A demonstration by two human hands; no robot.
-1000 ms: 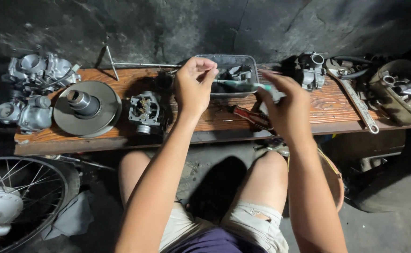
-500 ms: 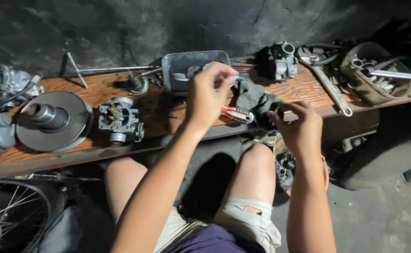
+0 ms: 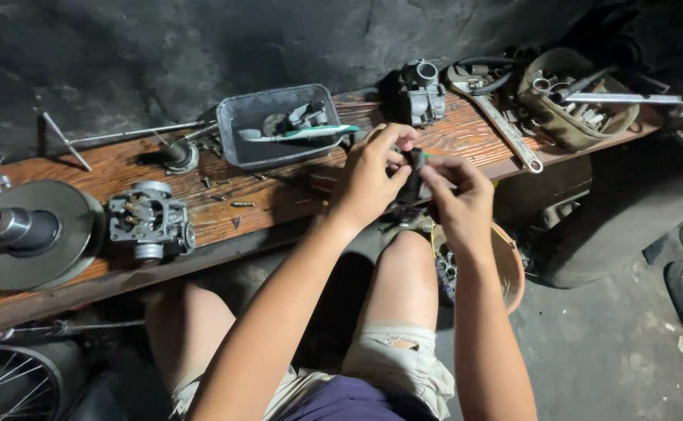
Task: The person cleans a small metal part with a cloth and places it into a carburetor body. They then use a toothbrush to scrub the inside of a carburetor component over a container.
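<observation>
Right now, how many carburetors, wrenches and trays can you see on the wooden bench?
Carburetors: 2, one left, one at the back
Long wrenches: 1
Grey plastic trays: 1
Total: 4

My left hand [image 3: 370, 175] has come back from the grey plastic tray [image 3: 279, 125] and now meets my right hand [image 3: 457, 199] over the counter's [image 3: 224, 210] front edge. A second ago they were apart, the left pinching up high, the right lower and off to the side. Now both sets of fingers [image 3: 404, 140] close on one small dark part [image 3: 414, 178] between them. My view has swung left to right too: the carburetor [image 3: 151, 224] and round metal disc [image 3: 33, 232] sit further left, with the canvas tool bag [image 3: 575, 97] now in sight.
</observation>
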